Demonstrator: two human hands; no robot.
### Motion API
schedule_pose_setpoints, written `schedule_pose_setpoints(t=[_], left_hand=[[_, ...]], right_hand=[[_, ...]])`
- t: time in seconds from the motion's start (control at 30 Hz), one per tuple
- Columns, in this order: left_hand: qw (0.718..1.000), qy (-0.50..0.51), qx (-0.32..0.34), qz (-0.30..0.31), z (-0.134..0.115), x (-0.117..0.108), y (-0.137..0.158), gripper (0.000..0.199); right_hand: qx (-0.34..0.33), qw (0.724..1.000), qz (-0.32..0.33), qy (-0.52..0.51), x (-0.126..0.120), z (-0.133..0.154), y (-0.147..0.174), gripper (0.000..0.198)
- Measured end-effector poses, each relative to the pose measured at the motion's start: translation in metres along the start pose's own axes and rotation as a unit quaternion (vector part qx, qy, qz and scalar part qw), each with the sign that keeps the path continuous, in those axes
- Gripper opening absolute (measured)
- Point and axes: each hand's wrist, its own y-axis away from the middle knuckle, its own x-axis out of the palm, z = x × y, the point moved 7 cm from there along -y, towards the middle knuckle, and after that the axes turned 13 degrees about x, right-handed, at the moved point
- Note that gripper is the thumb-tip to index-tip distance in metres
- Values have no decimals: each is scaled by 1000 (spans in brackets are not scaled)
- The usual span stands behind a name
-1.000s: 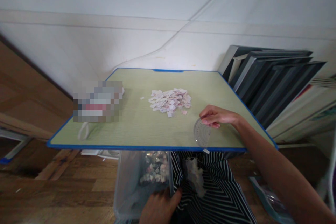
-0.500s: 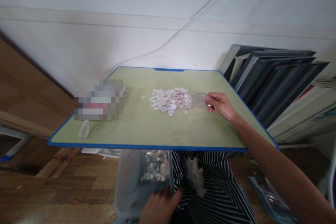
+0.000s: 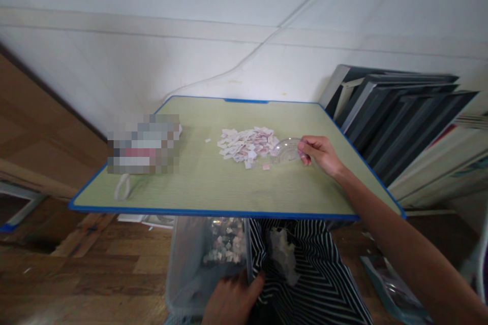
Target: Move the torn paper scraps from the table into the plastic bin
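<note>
My right hand (image 3: 318,154) pinches a clear plastic protractor (image 3: 286,150) between thumb and fingers, over the right part of the table. The protractor's curved left end is at the right edge of a heap of small white and pinkish paper pieces (image 3: 244,143). One loose pinkish piece (image 3: 266,167) lies just below the heap. Down in front of the table, my left hand (image 3: 233,298) is closed over the right rim of a translucent plastic bin (image 3: 172,269). Several small pale pieces (image 3: 225,246) are inside this bin. The left fingertips are partly hidden.
The green tabletop (image 3: 213,190) has a blue edge. On its left sits a pixelated, blurred-out item (image 3: 143,147) with a white loop (image 3: 122,188). Dark flat panels (image 3: 396,117) lean against the wall at right. Striped cloth (image 3: 320,274) covers my lap, with pale material (image 3: 282,254) on it.
The protractor has tilted a little in my right hand, and its outline stands out more. The loose pinkish piece has shifted slightly left and toward me. My left hand stays put.
</note>
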Motion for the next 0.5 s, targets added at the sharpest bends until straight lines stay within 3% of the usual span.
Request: schedule_pose_setpoints(t=[0.2,0.5], left_hand=[[1000,10,8,6,-1,-2,0,50],[1000,-3,1,-13,-2,-2,2,49]], right_hand=[[1,999,34,32,7,-1,0,41],[0,998,33,48,9,0,0,41]])
